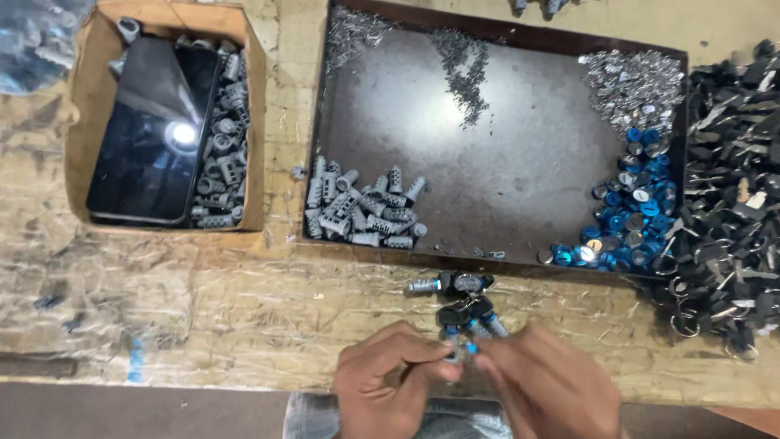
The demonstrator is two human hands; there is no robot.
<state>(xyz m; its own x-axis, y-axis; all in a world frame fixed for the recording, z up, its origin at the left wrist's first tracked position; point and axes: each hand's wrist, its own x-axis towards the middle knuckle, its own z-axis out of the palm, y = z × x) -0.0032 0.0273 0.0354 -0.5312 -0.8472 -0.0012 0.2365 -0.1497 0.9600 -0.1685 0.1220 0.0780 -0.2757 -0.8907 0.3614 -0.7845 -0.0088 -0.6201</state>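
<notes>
Both hands pinched together on a small lock cylinder (460, 349) with blue part, low over the bench (244, 317): left hand (390, 382), right hand (544, 386). Just beyond, finished keyed cylinders (459, 297); behind, a dark tray (520, 154).

We pinch a small blue-capped lock cylinder (461, 348) between our left hand (390, 382) and right hand (548, 390), just below finished keyed locks (459, 297) and the dark metal tray (520, 162).
</notes>
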